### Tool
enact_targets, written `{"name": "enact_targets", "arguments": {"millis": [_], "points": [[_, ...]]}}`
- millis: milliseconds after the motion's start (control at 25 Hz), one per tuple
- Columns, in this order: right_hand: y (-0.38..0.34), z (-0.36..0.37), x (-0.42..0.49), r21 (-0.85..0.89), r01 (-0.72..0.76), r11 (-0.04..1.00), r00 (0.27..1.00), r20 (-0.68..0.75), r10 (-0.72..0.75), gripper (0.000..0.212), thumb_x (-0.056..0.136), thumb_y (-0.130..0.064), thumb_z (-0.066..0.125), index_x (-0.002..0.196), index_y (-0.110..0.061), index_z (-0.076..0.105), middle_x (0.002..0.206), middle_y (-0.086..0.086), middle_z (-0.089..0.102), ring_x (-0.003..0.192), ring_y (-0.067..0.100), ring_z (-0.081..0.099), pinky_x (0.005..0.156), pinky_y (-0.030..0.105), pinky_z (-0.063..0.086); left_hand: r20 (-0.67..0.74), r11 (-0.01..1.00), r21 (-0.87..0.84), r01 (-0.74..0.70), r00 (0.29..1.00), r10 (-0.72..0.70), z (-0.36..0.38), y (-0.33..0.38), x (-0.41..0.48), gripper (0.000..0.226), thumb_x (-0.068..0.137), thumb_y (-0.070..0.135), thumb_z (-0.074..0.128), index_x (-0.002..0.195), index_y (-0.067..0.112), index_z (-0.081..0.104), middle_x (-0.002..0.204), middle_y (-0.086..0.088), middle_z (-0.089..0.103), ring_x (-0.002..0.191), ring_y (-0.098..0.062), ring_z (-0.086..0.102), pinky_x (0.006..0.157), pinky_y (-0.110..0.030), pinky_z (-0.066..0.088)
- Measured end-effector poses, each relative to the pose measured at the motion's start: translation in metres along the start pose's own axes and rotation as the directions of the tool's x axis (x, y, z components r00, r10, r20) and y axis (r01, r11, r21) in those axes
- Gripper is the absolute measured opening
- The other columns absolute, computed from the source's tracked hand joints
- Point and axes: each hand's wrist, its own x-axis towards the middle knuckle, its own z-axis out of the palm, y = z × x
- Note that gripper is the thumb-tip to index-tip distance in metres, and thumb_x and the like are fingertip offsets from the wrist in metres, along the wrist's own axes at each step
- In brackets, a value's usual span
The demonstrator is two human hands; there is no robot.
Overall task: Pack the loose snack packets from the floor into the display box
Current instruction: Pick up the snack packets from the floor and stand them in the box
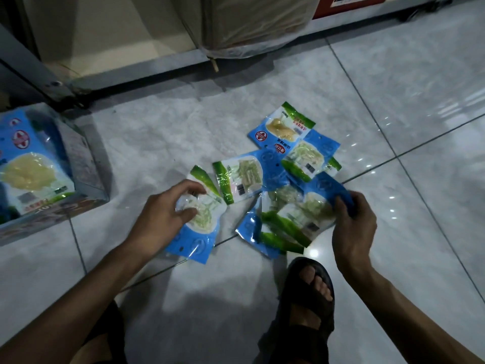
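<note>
We are curling our left hand (168,208) around one snack packet (200,232) lying on the floor (157,132), while our right hand (354,227) is pinching the blue edge of a second packet (307,214) in the loose pile (262,174). The display box (86,164) is sitting well apart, far left.

Glossy pale tiled floor (420,101), blue-green snack packets (241,179) strewn at centre, display box (39,166) at nine o'clock, sandalled foot (309,298) at six o'clock

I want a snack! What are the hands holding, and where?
Left hand grips a packet at its middle; right hand pinches another packet by its blue end.
</note>
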Motion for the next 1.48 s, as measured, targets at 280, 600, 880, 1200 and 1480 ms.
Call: {"name": "enact_targets", "arguments": {"millis": [280,600,880,1200,1480], "points": [[-0.073,0.046,-0.016,0.061,0.239,0.969,0.87,0.43,-0.241,0.011,0.09,-0.015,0.063,0.092,-0.026,0.063,0.082,-0.019,0.063,0.073,-0.01,0.058,0.063,0.006,0.042,0.031,0.99,-0.135,0.038,0.999,-0.034,0.0,0.026,0.008,0.027,0.089,0.0,0.06,0.09,0.021,0.077,0.1,0.003,0.071,0.096,-0.011,0.065,0.078,-0.002,0.04],[-0.082,0.092,-0.034,0.002,0.337,0.942,0.701,0.666,-0.253,0.011,0.084,-0.019,0.069,0.095,-0.019,0.068,0.082,-0.006,0.07,0.072,0.003,0.061,0.062,0.01,0.043,0.227,0.871,-0.421,0.255,0.959,-0.17,-0.003,0.021,-0.006,0.017,0.084,0.02,0.073,0.096,0.008,0.075,0.09,-0.01,0.077,0.082,-0.024,0.074,0.079,-0.04,0.056],[-0.078,0.095,-0.031,-0.02,0.156,0.988,0.669,0.738,-0.09,0.012,0.082,-0.024,0.074,0.084,-0.012,0.07,0.081,0.002,0.071,0.07,0.012,0.064,0.064,0.032,0.05,0.215,0.899,-0.4,0.182,0.971,-0.101,-0.007,0.023,-0.008,0.022,0.084,0.007,0.071,0.106,0.013,0.072,0.098,-0.005,0.077,0.089,-0.017,0.073,0.083,-0.032,0.057],[-0.097,0.09,-0.017,-0.093,-0.142,0.986,0.358,0.923,0.139,0.032,0.079,-0.017,0.076,0.11,-0.013,0.068,0.099,0.003,0.074,0.087,0.014,0.07,0.077,0.022,0.055,0.226,0.862,-0.494,0.117,0.974,-0.003,-0.018,0.014,-0.005,0.07,0.084,-0.005,0.067,0.135,0.031,0.036,0.098,-0.013,0.074,0.086,-0.026,0.072,0.077,-0.038,0.059],[-0.103,0.101,-0.027,0.169,0.37,0.913,0.725,0.562,-0.398,0.018,0.08,-0.011,0.072,0.076,-0.029,0.069,0.066,-0.012,0.065,0.059,0.002,0.059,0.059,0.027,0.049,-0.249,0.959,-0.241,0.15,0.946,-0.21,-0.023,0.012,0.007,0.031,0.08,0.034,0.076,0.103,0.021,0.061,0.104,-0.003,0.065,0.094,-0.021,0.064,0.081,-0.039,0.055]]}}
